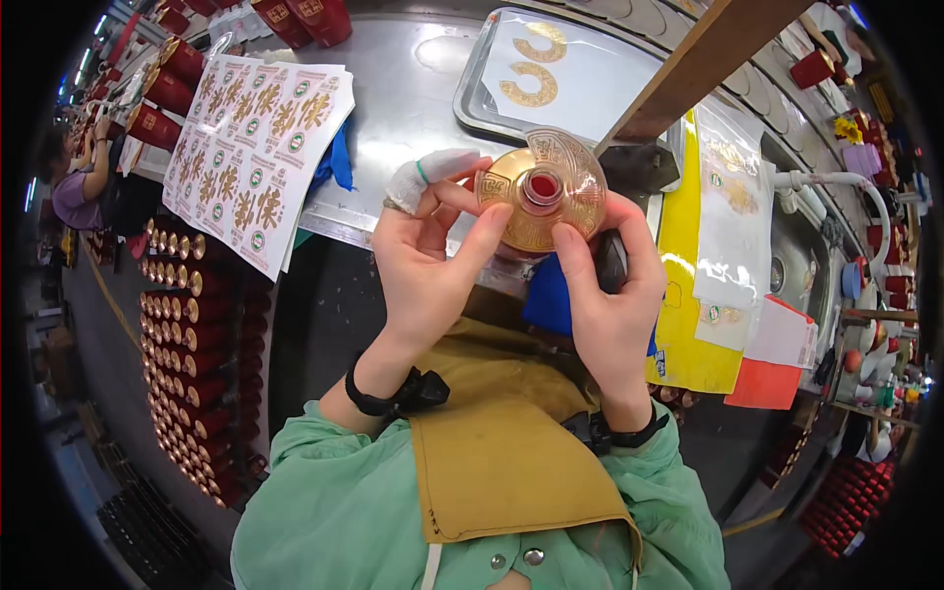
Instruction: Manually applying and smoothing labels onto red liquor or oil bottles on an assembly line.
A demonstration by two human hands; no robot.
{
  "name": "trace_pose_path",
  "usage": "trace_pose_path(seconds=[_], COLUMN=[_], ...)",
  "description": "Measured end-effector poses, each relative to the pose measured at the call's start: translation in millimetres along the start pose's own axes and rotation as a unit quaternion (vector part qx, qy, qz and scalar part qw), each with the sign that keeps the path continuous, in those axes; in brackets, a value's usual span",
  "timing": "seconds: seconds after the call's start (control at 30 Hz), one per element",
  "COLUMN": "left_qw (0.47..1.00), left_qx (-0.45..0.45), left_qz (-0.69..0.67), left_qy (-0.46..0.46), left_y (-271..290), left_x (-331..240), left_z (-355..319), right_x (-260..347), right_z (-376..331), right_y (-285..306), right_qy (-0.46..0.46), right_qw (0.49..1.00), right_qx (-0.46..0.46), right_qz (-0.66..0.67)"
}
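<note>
In front of me is a round bottle with a gold shoulder and a short open neck, red inside. A clear curved decal with a gold pattern lies around the neck, its far edge standing up off the shoulder. My left hand grips the bottle's left side, thumb on the shoulder; white covering wraps a finger. My right hand is closed at the right side, thumb pressing the decal's near end. A dark rounded tool sits within its curled fingers. The bottle's lower body is mostly hidden.
A metal tray holds curved gold decals on white paper. Printed decal sheets hang at left above rows of red, gold-topped bottles. A wooden bar slants overhead. Yellow sheet and sink lie right.
</note>
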State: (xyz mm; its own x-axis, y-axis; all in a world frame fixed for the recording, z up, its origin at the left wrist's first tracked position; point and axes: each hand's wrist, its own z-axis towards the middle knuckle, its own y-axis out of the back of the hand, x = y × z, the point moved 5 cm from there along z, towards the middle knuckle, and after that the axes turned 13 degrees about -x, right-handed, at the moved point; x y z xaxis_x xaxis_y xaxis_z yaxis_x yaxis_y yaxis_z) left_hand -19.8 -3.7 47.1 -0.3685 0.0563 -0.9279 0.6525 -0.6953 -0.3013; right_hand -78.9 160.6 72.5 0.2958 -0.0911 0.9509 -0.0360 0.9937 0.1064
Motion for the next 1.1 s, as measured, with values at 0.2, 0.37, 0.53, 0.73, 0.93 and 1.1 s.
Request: trace_pose_path(seconds=[0.2, 0.37, 0.53, 0.73, 0.93, 1.1], left_qw=[1.0, 1.0, 1.0, 1.0, 0.999, 0.998], left_qx=[0.001, -0.016, -0.004, -0.013, -0.011, -0.01], left_qz=[0.022, 0.004, 0.016, 0.015, 0.016, 0.038], left_qy=[0.011, -0.001, -0.007, 0.011, 0.026, 0.04], left_y=[-0.3, 2.1, 4.1, 4.1, 4.0, 5.1], left_x=[-3.1, -1.5, -2.0, -2.2, -1.2, -1.0], left_z=[-7.2, -6.4, -5.5, -5.1, -2.4, -2.1], right_x=[-4.0, -6.3, -3.4, 0.3, -3.7, -2.9], right_z=[4.6, 5.7, 5.0, 6.0, 7.0, 5.7], right_y=[-0.2, 0.5, 4.0, 4.8, 2.7, 1.8], right_qy=[0.022, 0.004, 0.018, 0.019, 0.008, 0.012], right_qw=[1.0, 1.0, 1.0, 0.999, 1.0, 1.0], right_qx=[0.0, 0.003, 0.007, 0.028, -0.002, 0.005], right_qz=[-0.017, 0.022, -0.015, 0.003, 0.01, 0.015])
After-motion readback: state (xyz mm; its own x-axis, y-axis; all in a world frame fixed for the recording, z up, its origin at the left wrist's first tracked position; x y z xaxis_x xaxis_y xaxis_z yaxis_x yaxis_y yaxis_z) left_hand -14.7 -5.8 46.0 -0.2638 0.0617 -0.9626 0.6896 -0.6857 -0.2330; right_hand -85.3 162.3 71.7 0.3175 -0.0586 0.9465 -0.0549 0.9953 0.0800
